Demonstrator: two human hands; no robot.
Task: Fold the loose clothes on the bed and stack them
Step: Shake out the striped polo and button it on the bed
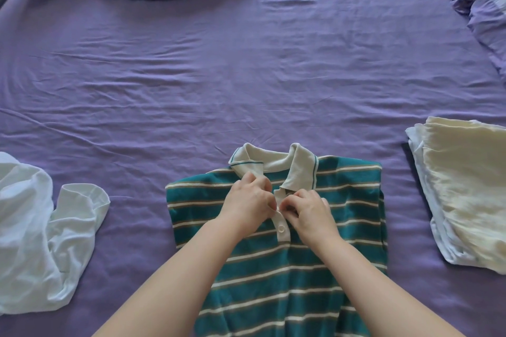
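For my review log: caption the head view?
Both hands pinch striped polo's button placket; folded stack right.

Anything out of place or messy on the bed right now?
Nothing is damaged. The white shirt lies crumpled and unfolded at the left, unlike the folded stack at the right. The striped polo's placket is still open at the top, where both hands' fingers pinch it.

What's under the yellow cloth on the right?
A folded white garment lies under the cream cloth; its edges stick out along the left and near sides. The rest is covered, so anything else beneath stays hidden.
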